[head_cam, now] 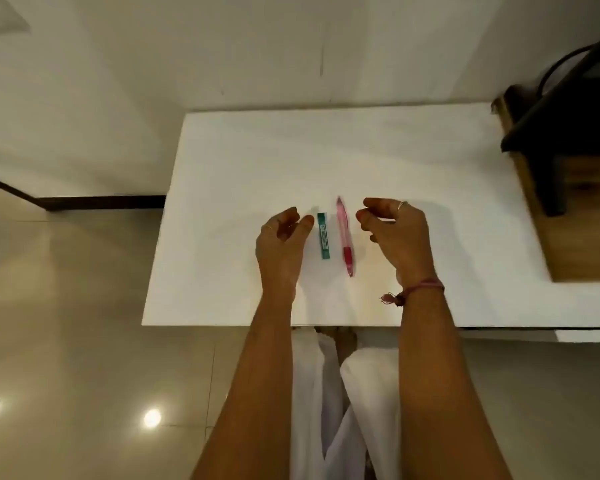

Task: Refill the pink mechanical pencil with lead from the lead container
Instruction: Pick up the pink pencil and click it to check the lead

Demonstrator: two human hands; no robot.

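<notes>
- Two bare forearms reach over the near edge of the white worktop (222, 168).
- The pink mechanical pencil (344, 236) lies flat on it, lengthwise away from the person.
- The teal lead container (323, 235) lies just left of the pencil, parallel, apart from it.
- The left hand (280, 244) is left of the container, its fingers loosely curled, holding nothing.
- The right hand (394, 233) is right of the pencil, its fingers curled and empty.

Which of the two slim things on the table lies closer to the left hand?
The green lead container, flat beside the left hand; the pink mechanical pencil lies farther right.
</notes>
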